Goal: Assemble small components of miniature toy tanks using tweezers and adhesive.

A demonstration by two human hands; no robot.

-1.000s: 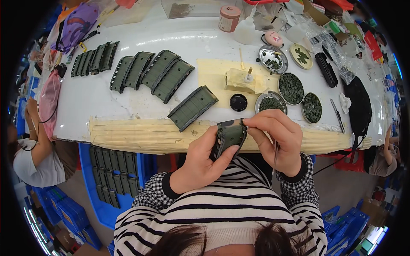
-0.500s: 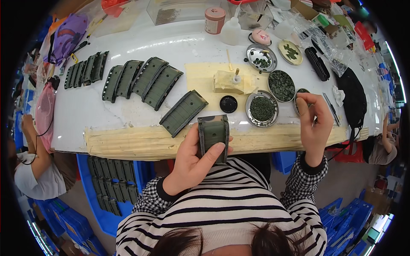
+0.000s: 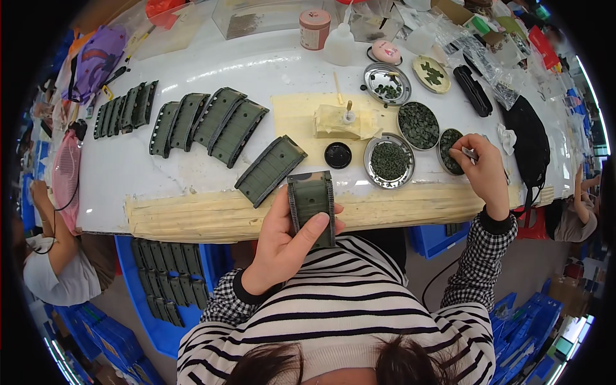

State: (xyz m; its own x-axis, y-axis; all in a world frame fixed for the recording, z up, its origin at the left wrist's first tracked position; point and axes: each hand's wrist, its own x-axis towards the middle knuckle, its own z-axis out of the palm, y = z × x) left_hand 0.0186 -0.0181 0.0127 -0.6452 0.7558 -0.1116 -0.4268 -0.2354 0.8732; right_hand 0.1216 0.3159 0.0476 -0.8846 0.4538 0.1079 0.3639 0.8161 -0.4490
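My left hand [image 3: 282,234] is closed around a curved dark green panel piece [image 3: 312,205] with ridged sides, its thumb across the front. My right hand [image 3: 481,167] is over the small round tin of green bits [image 3: 451,144], thumb and forefinger pinched together at its rim. A slim metal tool [image 3: 470,153] shows between those fingers; its exact kind is unclear, and whether a bit is pinched too is hidden. Left of that tin stand a larger tin of dark green flakes [image 3: 418,122] and a metal dish of fine green granules [image 3: 389,160].
A matching panel [image 3: 271,170] lies beyond my left hand, with more panels [image 3: 221,125] in rows to the left. A taped block [image 3: 343,122] and a small black cap [image 3: 338,155] sit mid-table. Below the edge, a blue crate [image 3: 154,321] holds several panels. People sit at both sides.
My right hand has come down and slightly right, its fingertips now at the small tin, which shows more. The left hand keeps its grip on the panel, shifted slightly left.
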